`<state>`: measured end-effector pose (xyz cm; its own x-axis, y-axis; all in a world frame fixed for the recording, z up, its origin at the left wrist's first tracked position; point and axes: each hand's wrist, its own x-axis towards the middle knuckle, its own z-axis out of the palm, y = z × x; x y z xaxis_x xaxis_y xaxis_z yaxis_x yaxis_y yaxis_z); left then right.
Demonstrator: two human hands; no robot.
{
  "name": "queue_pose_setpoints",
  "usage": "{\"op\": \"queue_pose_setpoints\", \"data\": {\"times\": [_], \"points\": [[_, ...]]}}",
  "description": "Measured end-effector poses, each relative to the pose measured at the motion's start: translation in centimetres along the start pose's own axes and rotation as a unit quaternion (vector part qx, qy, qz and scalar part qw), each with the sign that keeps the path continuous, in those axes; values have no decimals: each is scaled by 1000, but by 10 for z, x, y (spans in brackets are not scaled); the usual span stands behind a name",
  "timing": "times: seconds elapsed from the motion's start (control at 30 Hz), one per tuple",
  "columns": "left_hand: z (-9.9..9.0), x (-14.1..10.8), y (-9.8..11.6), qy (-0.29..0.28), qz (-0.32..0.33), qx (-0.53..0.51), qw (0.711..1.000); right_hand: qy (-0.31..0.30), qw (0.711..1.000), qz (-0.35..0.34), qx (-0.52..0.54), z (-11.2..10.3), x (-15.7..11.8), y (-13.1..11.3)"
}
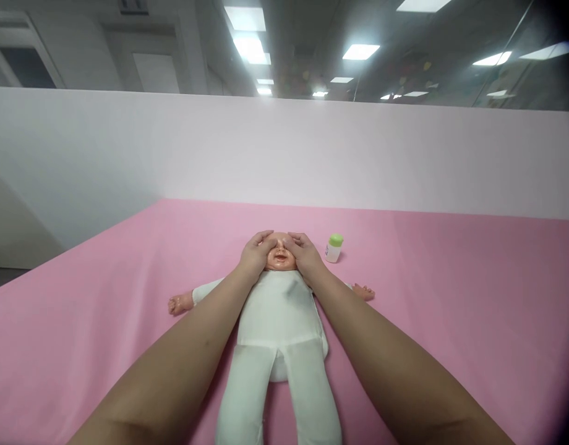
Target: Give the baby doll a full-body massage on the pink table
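Head camera view, looking forward and down: a baby doll with a glossy peach plastic head and a soft white cloth body (278,309) lies on its back in the middle of a pink cloth-covered surface (451,309), head at the far end, legs toward the viewer. The left hand (255,252) and the right hand (307,253) rest on either side of the doll's face, palms down and fingers spread flat across the upper face, pressing rather than gripping. The doll looks light; its stuffed body would likely sag if lifted, while the head seems hard and smooth, perhaps slippery. Cradling the head and torso together looks the safest hold. Its small plastic arms stick out left and right. Just to the right of the head, near but apart, stands a small white bottle with a green cap (333,248). Beyond the surface rises a pale partition wall (284,148), with ceiling light panels above.
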<state>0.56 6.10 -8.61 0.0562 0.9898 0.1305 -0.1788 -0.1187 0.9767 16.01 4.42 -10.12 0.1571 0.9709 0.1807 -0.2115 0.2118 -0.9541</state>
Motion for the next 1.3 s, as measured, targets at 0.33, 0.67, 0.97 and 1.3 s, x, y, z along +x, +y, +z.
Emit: {"op": "queue_pose_setpoints", "data": {"times": [0.33,0.67,0.97,1.3], "points": [[-1,-1,0,28,-3,-31,999,-5,995,24,94,-2,4,8],[-5,-2,-3,-1,-12,-66,998,-34,994,27,104,-3,-2,3],[-7,-1,-5,-30,-17,-65,997,0,999,30,28,5,-7,-8],[-4,-2,-1,12,-18,-66,998,0,997,31,78,-1,-1,6]]}}
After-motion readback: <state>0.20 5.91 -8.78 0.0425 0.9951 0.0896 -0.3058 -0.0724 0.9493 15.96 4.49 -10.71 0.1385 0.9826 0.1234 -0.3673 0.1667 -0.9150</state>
